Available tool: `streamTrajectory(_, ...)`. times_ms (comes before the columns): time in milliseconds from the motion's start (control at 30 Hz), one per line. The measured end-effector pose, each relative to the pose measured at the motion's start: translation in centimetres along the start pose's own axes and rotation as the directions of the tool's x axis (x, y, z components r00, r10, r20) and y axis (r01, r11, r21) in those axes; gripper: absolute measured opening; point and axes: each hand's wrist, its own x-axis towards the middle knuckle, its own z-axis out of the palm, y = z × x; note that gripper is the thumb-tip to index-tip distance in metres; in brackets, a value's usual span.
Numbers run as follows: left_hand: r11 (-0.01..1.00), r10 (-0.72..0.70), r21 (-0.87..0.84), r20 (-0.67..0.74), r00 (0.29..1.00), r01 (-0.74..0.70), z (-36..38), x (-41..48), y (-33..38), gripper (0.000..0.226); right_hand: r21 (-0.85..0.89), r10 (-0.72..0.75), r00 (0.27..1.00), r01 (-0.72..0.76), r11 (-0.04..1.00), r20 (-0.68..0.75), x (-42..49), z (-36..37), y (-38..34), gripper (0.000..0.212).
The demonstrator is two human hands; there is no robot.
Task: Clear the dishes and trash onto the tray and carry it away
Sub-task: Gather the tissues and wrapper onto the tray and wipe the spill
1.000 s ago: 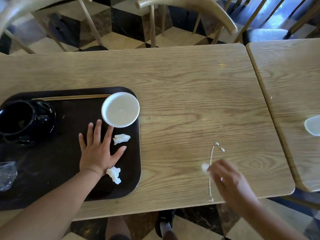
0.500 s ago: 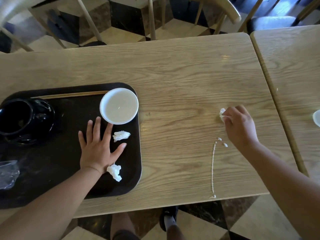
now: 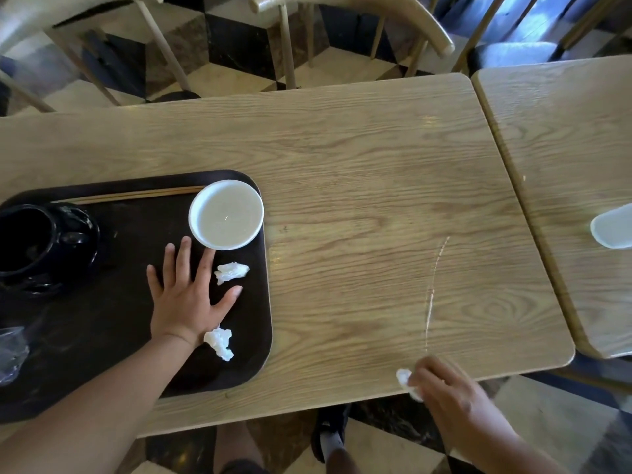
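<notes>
A dark brown tray lies on the left of the wooden table. On it stand a white bowl, a black pot, wooden chopsticks, two crumpled white tissues and a clear plastic wrapper. My left hand rests flat on the tray with fingers spread, between the two tissues. My right hand, blurred, is at the table's near edge, fingers closed on a white tissue wad. A thin whitish streak runs along the table above it.
A second wooden table adjoins on the right, with a white dish at the frame's edge. Wooden chairs stand behind the table on a checkered floor. My legs and a shoe show below the table's near edge.
My right hand with the tissue wad has swept from the table's middle down along the streak to the near edge. The small white crumbs by the streak are gone. My left hand stays put.
</notes>
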Motion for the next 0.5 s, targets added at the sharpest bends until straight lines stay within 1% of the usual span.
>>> streamTrajectory(33, 1.0, 0.0, 0.005, 0.001, 1.0, 0.0, 0.0, 0.0, 0.0, 0.089, -0.006, -0.007, 0.999, 0.006, 1.0, -0.05, 1.1, -0.9, 0.6, 0.012)
streamTrajectory(100, 1.0, 0.0, 0.009, 0.003, 1.0, 0.0, 0.0, 0.1, -0.1, 0.089, -0.043, 0.025, 0.984, -0.033, 0.999, -0.177, 4.2, -3.2, 2.2, 0.016)
streamTrajectory(167, 1.0, -0.001, 0.003, 0.001, 1.0, 0.001, 0.0, 0.1, 0.0, 0.089, -0.108, 0.073, 0.955, -0.108, 0.988, -0.286, 7.8, -5.5, 4.6, 0.017)
streamTrajectory(267, 1.0, 0.003, -0.012, -0.011, 1.0, -0.003, 0.0, 0.0, 0.0, 0.089, -0.183, 0.165, 0.893, -0.261, 0.948, -0.42, 12.2, -8.0, 7.9, 0.019)
streamTrajectory(333, 1.0, 0.006, -0.013, -0.013, 1.0, -0.006, 0.0, 0.0, 0.0, 0.089, -0.197, 0.209, 0.868, -0.326, 0.925, -0.451, 14.3, -9.0, 9.5, 0.023)
streamTrajectory(400, 1.0, 0.01, -0.01, -0.015, 1.0, -0.01, 0.0, 0.0, 0.0, 0.089, -0.202, 0.243, 0.864, -0.359, 0.911, -0.44, 15.8, -9.6, 10.5, 0.023)
streamTrajectory(500, 1.0, 0.007, -0.004, -0.016, 1.0, -0.007, 0.0, 0.0, 0.0, 0.089, -0.16, 0.306, 0.858, -0.398, 0.903, -0.412, 17.1, -9.7, 11.2, 0.02)
